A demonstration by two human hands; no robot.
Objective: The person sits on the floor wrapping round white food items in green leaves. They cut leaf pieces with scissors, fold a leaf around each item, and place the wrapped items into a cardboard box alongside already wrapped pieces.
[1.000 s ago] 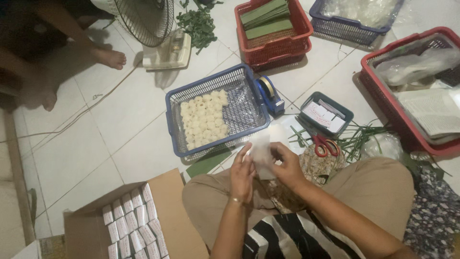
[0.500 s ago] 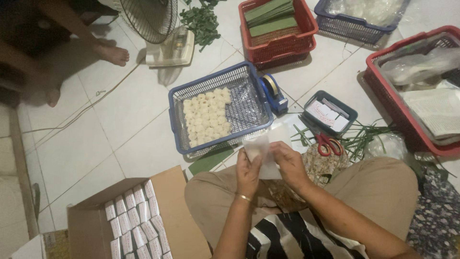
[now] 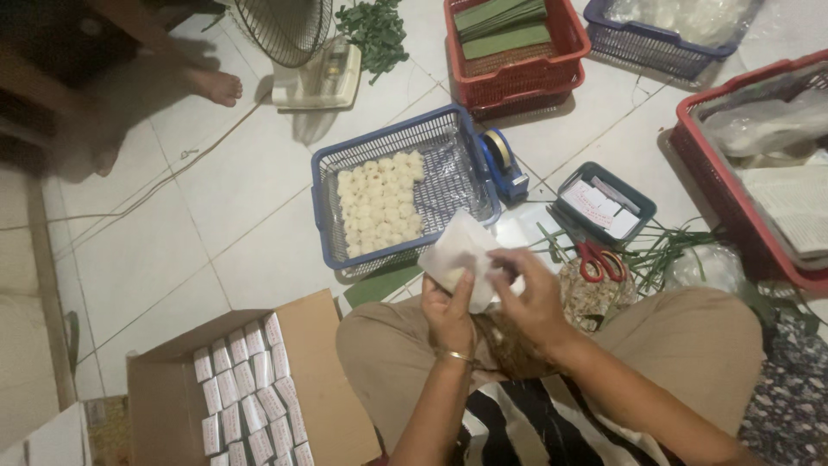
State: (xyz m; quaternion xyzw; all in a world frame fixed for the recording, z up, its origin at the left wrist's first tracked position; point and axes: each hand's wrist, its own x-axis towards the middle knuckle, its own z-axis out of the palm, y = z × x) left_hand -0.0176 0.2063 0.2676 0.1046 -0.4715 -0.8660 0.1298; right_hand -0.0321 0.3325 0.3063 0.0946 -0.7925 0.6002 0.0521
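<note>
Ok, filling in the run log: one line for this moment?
left hand: holds clear plastic bag | right hand: on bag | blue basket: white pieces | floor

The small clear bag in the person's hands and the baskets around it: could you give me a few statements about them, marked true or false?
1. Both hands, left hand and right hand, hold a small clear bag. True.
2. The blue basket holds rows of pale round pieces. True.
3. The red-handled scissors lie inside the blue basket. False: they lie on the floor beside the small dark tray.
4. The cardboard box is full of green leaves. False: it holds rows of small white packets.
5. The red basket at the top holds green strips. True.
</note>
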